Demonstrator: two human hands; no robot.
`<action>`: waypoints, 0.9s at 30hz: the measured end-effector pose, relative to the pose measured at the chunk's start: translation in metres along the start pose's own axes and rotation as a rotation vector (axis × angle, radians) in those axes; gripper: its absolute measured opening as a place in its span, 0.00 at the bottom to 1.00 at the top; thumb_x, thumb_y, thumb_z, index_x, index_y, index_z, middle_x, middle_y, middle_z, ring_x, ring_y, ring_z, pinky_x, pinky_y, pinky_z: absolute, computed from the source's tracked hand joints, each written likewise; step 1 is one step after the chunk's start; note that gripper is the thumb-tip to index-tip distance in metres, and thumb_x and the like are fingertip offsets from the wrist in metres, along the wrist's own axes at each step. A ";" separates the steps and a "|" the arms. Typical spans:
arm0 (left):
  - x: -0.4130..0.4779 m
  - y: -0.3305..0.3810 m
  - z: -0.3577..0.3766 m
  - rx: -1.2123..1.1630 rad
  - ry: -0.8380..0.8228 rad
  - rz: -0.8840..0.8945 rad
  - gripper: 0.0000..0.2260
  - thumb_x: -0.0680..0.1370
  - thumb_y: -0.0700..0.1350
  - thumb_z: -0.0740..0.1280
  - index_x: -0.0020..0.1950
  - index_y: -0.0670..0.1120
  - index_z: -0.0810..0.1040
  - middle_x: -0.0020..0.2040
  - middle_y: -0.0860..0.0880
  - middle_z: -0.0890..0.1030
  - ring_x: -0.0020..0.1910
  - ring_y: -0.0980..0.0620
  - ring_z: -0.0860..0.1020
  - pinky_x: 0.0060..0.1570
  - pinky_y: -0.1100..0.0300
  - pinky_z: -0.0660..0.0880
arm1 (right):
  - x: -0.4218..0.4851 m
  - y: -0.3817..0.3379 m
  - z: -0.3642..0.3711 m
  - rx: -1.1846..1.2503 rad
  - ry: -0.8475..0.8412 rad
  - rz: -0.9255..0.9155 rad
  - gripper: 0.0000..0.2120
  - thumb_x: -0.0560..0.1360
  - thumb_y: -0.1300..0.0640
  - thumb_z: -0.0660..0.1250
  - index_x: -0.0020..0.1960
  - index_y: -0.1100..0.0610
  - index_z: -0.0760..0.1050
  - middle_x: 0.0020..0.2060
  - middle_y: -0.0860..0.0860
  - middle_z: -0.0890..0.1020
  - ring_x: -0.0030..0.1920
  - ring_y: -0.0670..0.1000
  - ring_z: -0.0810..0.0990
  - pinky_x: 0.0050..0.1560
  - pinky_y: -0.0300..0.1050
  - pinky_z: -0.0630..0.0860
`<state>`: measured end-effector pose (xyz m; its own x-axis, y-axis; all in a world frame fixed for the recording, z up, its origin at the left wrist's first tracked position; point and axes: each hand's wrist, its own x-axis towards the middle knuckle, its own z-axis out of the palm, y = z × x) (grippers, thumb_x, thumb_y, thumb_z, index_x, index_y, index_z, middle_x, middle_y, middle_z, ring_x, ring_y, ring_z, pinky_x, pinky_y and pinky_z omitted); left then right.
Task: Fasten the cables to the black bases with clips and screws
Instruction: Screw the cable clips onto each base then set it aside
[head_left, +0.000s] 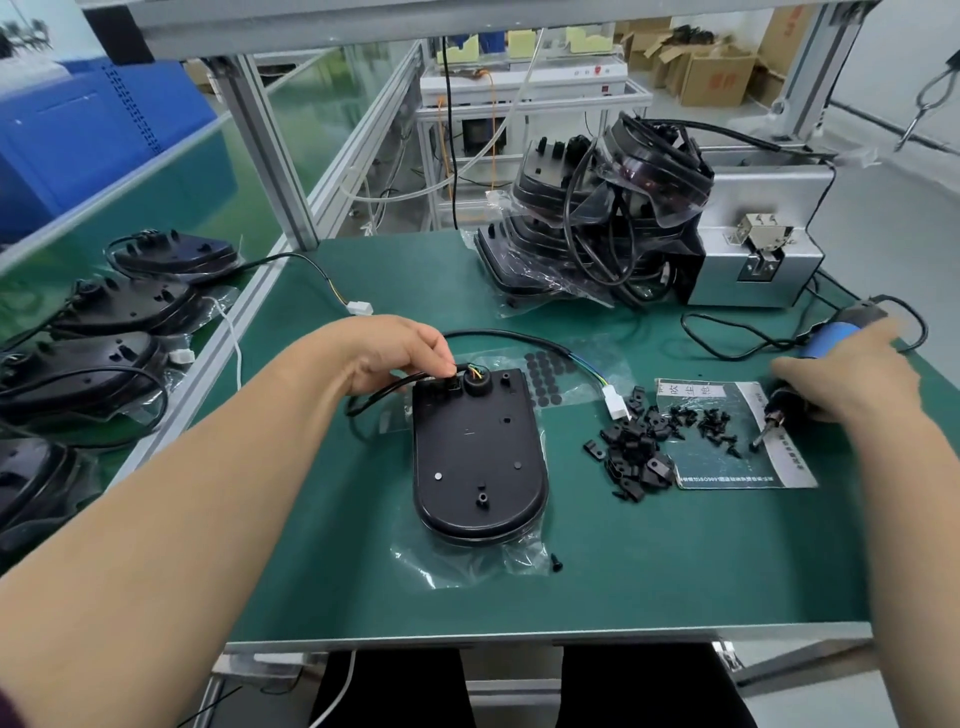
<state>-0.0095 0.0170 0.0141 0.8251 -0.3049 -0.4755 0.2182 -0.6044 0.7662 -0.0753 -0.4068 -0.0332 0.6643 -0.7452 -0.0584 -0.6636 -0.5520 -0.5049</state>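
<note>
A black base (478, 457) lies flat on a clear plastic bag in the middle of the green mat. Its black cable (519, 340) loops from the base's top edge to a white connector (615, 405). My left hand (400, 353) pinches the cable down at the base's top left corner, where a clip seems to sit. My right hand (847, 374) grips a blue electric screwdriver (826, 340), its bit (761, 436) pointing down over loose black screws (711, 423) on a printed sheet. A pile of black clips (634, 452) lies just left of the screws.
Several bases with cables (119, 312) rest on the conveyor at left. A stack of bagged bases (613, 218) and a metal screw feeder (753, 260) stand at the back right. One stray screw (557, 564) lies below the base. Black round pads (545, 371) sit on a film.
</note>
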 end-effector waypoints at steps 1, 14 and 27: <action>0.001 0.000 0.000 0.005 0.004 0.014 0.08 0.74 0.35 0.70 0.38 0.46 0.77 0.34 0.51 0.78 0.39 0.53 0.71 0.41 0.59 0.64 | 0.002 0.002 0.000 0.058 -0.001 0.029 0.42 0.69 0.48 0.73 0.71 0.65 0.55 0.60 0.66 0.76 0.60 0.69 0.76 0.55 0.59 0.75; 0.007 -0.002 -0.012 -0.094 -0.061 0.005 0.07 0.70 0.34 0.74 0.34 0.45 0.84 0.35 0.48 0.84 0.35 0.56 0.81 0.37 0.64 0.77 | -0.068 -0.036 -0.039 1.733 -0.523 -0.062 0.29 0.75 0.36 0.68 0.65 0.56 0.70 0.53 0.52 0.80 0.48 0.50 0.83 0.48 0.44 0.82; 0.003 0.003 -0.013 -0.139 -0.084 0.040 0.05 0.73 0.27 0.69 0.41 0.35 0.80 0.34 0.45 0.83 0.32 0.55 0.82 0.35 0.68 0.77 | -0.173 -0.200 -0.011 1.548 -0.352 -0.532 0.16 0.73 0.54 0.76 0.49 0.58 0.70 0.37 0.55 0.74 0.29 0.51 0.73 0.35 0.47 0.77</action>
<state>0.0001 0.0241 0.0208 0.7892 -0.3913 -0.4733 0.2604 -0.4847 0.8350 -0.0607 -0.1716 0.0876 0.8703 -0.3765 0.3176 0.4455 0.3263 -0.8337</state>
